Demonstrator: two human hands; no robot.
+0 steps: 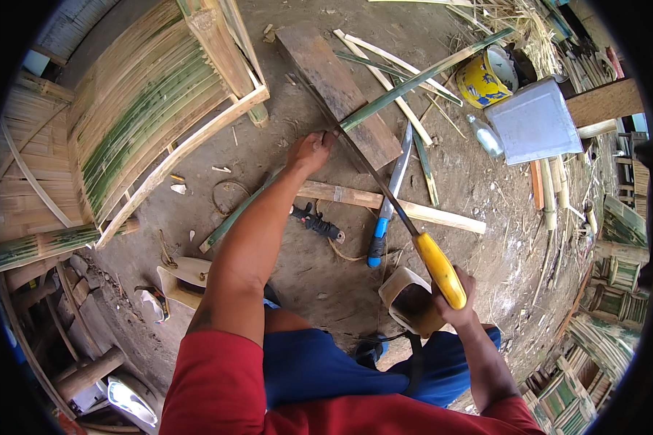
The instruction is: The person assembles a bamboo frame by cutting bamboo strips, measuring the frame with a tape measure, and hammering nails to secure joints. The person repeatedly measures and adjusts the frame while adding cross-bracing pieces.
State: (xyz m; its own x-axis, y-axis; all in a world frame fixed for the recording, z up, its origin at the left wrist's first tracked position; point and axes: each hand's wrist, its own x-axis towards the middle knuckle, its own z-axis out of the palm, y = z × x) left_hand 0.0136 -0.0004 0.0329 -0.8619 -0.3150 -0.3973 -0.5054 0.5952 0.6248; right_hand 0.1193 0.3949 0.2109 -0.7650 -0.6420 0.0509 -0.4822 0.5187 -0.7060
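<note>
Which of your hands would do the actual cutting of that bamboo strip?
Probably the right hand: it grips the saw's yellow handle. The left hand pins the green bamboo strip on the wooden plank.

Bright, even daylight with soft shadows, sharp centre, strong fisheye bending and black vignette at the rim.

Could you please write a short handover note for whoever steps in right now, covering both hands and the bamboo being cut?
Left hand: pressing the green bamboo strip down on the wooden plank.
Right hand: gripping the yellow handle of the saw, blade laid across the strip beside the left hand.
Nearby on the dirt floor: a blue-handled knife, a black-handled tool, a pale bamboo slat.
Done: strip positioned, saw set on it. Left: the strip looks uncut; cut depth cannot be seen.
</note>
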